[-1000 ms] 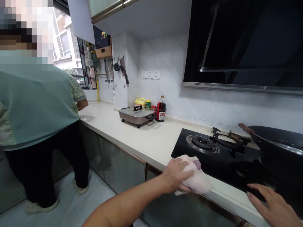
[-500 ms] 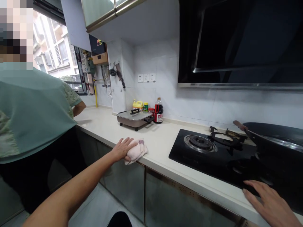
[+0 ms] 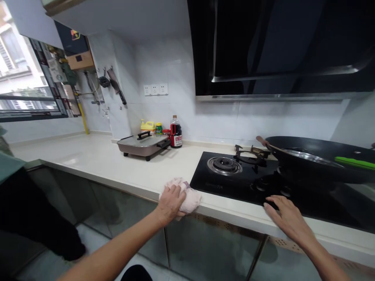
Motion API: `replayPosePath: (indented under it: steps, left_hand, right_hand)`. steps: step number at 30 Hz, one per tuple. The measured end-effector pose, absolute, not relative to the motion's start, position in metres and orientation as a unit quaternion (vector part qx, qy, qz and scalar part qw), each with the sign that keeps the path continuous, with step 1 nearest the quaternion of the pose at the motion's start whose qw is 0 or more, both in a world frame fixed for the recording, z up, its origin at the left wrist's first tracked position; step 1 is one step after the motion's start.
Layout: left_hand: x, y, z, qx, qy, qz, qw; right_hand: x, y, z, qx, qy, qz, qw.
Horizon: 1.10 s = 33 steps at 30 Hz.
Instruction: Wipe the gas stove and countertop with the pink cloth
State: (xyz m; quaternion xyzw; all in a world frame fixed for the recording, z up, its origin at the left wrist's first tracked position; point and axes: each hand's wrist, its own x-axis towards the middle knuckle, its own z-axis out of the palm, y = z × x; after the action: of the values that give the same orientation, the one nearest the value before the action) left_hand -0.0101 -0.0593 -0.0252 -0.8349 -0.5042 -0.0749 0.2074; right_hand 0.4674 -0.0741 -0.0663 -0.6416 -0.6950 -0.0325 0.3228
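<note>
A pale pink cloth (image 3: 191, 200) lies bunched over the front edge of the white countertop (image 3: 96, 164), just left of the black gas hob (image 3: 202, 177). My left hand (image 3: 172, 203) presses on it with the fingers curled into the fabric. Further right, my right hand (image 3: 285, 216) rests at the hob's front edge near the knobs, its thumb and fingers apart and holding nothing. A dark wok (image 3: 293, 156) with a wooden handle stands on the right side of the hob.
An electric pan (image 3: 140, 147) with a glass lid sits at the back left, beside a dark sauce bottle (image 3: 176, 134) and a yellow jug (image 3: 148, 127). A cleaver (image 3: 116, 86) hangs on the wall. The range hood (image 3: 275, 50) overhangs the hob. Another person's dark-clad leg (image 3: 38, 218) is at left.
My left hand has slid the cloth along the counter edge towards the hob, its fingers now curled rather than flat. The view has turned right, and the other person is mostly out of frame.
</note>
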Motion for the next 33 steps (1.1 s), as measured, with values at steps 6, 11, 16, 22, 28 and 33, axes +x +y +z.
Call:
replayPosePath:
  steps: [6, 11, 16, 22, 28, 33]
  left_hand:
    - [0.13, -0.067, -0.052, -0.883, -0.405, -0.143, 0.191]
    - [0.219, -0.073, -0.058, -0.912, -0.302, -0.185, 0.206]
    - [0.228, -0.078, -0.051, -0.922, -0.298, -0.181, 0.169]
    - [0.157, -0.081, -0.024, -0.934, -0.214, -0.284, -0.044]
    - [0.056, -0.035, 0.004, -0.817, -0.375, -0.437, -0.01]
    - [0.017, 0.013, -0.005, -0.755, -0.531, -0.38, 0.058]
  right_hand:
    - [0.467, -0.073, -0.068, -0.641, -0.686, -0.031, 0.342]
    - [0.466, -0.071, -0.066, -0.625, -0.692, -0.041, 0.358]
    - [0.456, -0.078, -0.054, -0.625, -0.654, -0.087, 0.416]
    - [0.398, -0.102, -0.061, -0.498, -0.754, -0.147, 0.402]
    - [0.314, -0.085, -0.083, -0.522, -0.779, -0.192, 0.289]
    - [0.254, -0.06, -0.088, -0.536, -0.773, -0.188, 0.282]
